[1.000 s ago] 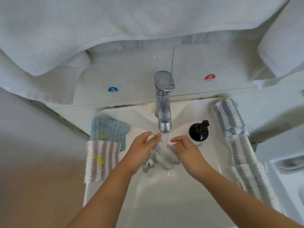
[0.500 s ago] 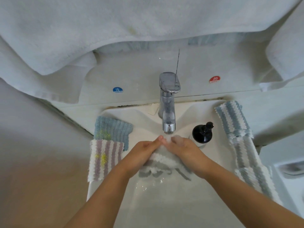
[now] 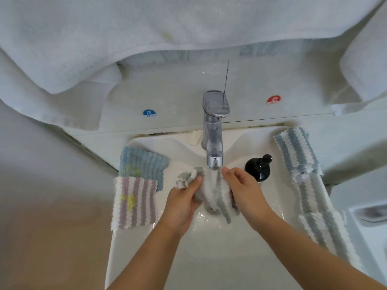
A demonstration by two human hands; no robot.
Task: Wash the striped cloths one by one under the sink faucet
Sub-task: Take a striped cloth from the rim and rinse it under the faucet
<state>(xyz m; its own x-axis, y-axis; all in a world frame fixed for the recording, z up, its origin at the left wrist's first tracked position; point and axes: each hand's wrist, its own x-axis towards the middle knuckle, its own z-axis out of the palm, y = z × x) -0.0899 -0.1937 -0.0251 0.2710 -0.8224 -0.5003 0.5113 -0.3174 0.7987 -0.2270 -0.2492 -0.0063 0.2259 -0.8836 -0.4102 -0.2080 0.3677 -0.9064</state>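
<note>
Under faucet (image 3: 214,130): cloth (image 3: 211,191) gripped by L hand (image 3: 184,203) & R hand (image 3: 245,191), fingers curled; stickers "COLD" (image 3: 149,113), "HOT" (image 3: 273,100).

This is a home bathroom. A white washbasin (image 3: 134,248) carries a chrome faucet (image 3: 214,130). Behind the faucet are cold (image 3: 149,113) and hot (image 3: 273,100) stickers, above it hang white towels (image 3: 146,34), and right of it stands a black soap dispenser (image 3: 258,167).
</note>
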